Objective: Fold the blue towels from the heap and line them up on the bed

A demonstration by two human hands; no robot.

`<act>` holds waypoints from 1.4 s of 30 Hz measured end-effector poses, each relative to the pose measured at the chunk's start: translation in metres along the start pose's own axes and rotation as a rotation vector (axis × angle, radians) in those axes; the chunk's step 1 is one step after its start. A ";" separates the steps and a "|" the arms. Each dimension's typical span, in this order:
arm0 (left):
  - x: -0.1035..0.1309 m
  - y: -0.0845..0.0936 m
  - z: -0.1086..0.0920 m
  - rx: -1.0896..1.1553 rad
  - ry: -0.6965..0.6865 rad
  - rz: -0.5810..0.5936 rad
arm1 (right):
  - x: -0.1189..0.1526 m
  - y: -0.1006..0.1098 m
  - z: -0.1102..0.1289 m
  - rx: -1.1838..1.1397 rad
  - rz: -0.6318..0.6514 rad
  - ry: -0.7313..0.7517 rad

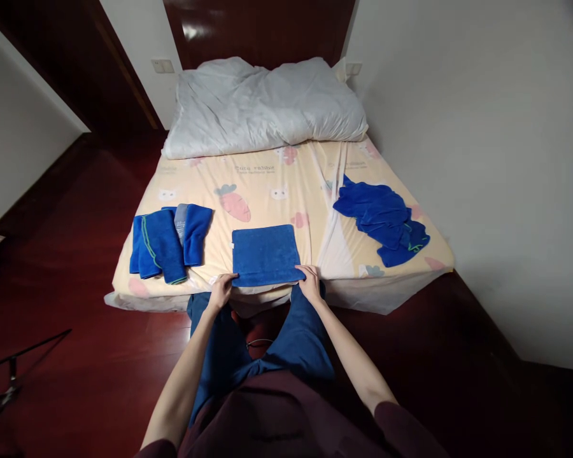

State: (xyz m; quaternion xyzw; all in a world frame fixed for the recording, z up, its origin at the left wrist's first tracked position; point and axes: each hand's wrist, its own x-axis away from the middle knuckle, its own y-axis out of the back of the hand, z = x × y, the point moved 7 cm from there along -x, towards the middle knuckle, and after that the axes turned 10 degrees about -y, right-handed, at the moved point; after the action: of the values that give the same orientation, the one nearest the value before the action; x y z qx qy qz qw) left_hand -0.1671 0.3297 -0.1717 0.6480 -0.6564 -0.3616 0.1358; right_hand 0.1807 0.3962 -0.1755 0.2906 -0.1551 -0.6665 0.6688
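A blue towel lies flat as a rectangle near the front edge of the bed, its near edge turned over in a narrow strip. My left hand pinches the near left corner of it. At the near right corner, my right hand grips the same towel between thumb and fingers. Left of it rest several folded blue towels, one with green edging and one showing a grey patch. On the right side a crumpled heap of blue towels is piled up, with some green edging showing.
The bed has a cream sheet printed with carrots and rabbits. A white quilt lies folded at the headboard. A wall runs along the right. Thin black stand legs are on the dark red floor at left.
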 end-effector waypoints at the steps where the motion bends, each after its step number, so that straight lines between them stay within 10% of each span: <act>1: 0.001 0.000 0.000 0.005 0.010 -0.016 | -0.001 0.001 -0.003 -0.020 -0.005 -0.015; 30: 0.008 0.000 0.011 -0.052 0.427 -0.158 | -0.004 0.002 -0.034 -0.147 -0.084 -0.416; 36: 0.004 0.012 -0.024 -0.308 0.159 -0.233 | 0.000 0.017 -0.007 -0.047 -0.185 -0.246; 42: -0.005 -0.005 -0.064 -0.294 -0.167 -0.029 | 0.006 0.022 0.049 0.066 -0.077 0.099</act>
State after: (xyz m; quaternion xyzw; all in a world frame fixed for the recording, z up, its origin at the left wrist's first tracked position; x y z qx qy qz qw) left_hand -0.1214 0.3158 -0.1280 0.5982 -0.5960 -0.5084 0.1687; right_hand 0.1694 0.3799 -0.1258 0.3508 -0.1324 -0.6711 0.6396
